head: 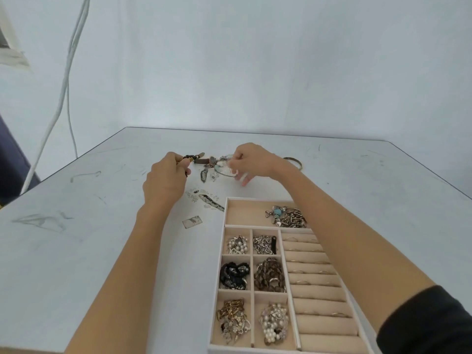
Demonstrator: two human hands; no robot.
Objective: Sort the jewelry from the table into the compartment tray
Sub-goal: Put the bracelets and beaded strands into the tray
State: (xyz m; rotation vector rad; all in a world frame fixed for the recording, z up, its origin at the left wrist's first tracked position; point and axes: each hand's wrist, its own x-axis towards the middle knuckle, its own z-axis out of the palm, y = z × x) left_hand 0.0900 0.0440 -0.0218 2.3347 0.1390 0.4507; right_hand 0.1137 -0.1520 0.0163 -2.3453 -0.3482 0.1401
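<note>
Mid-frame, left hand (166, 180) is pinched shut on a dark beaded bracelet (190, 157), right hand (251, 159) pinches a thin bangle (223, 172); compartment tray (221, 241) sits lower right.

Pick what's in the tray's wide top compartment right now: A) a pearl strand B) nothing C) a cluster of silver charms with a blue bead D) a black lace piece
C. The wide top compartment of the tray holds a cluster of silver charms with a blue bead; the black lace piece and pearls sit in the small square cells below.
</note>
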